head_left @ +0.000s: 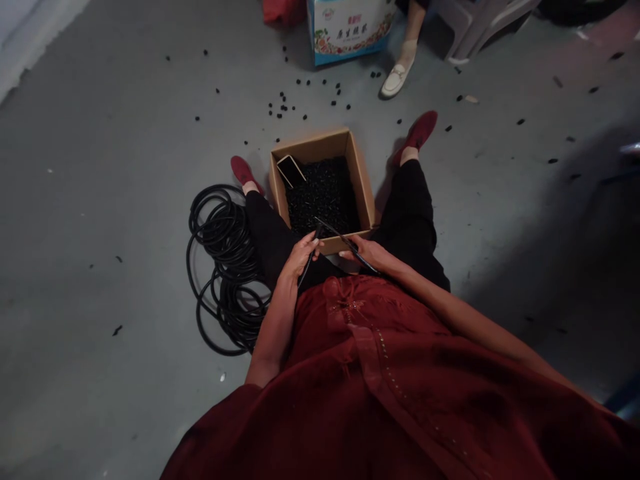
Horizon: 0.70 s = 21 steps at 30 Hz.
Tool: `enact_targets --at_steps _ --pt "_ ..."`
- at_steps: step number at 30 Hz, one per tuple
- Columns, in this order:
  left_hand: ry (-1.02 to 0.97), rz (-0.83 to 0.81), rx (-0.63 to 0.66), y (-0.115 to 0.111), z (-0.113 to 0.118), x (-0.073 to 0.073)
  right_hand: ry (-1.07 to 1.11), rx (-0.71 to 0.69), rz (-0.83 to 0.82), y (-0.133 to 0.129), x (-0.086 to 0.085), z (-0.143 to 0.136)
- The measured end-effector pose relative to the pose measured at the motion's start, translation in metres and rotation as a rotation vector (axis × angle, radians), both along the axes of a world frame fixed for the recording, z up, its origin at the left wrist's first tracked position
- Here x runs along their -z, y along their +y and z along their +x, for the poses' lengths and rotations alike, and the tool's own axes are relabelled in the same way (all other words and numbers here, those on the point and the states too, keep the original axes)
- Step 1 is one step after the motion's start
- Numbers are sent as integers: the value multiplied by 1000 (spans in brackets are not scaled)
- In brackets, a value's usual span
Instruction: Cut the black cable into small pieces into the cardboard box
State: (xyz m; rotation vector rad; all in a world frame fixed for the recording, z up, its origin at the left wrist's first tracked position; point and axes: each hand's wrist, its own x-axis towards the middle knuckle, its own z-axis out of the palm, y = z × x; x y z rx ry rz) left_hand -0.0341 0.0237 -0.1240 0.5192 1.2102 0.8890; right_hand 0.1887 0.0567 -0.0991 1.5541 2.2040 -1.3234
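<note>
My left hand (303, 253) is closed around a length of black hose (319, 231), whose end points up toward the box. In my right hand (369, 252) is a long thin dark tool (334, 231); its tip reaches across to the hose end, and its exact kind is unclear. Both hands are at the near rim of an open cardboard box (361, 177) between my legs. Many small black pieces (320, 193) fill the box's lower part. A flat dark rectangle with a pale edge (291, 171), like a phone, leans in its far left corner.
Coils of black hose (220, 233) lie on the floor beside my left leg. Small black bits (283, 100) are scattered beyond the box. Farther off are a printed carton (353, 30), another person's foot in a white shoe (397, 77) and a grey plastic stool (465, 27).
</note>
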Motion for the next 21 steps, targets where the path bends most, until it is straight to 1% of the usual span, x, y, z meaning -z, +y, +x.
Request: enact_targets --at_steps 6,21 --pt "-34 8 -27 -1 -2 3 -17 -67 12 -3 7 -4" --pt "-45 -9 3 0 -3 6 4 -74 22 -3 11 -5"
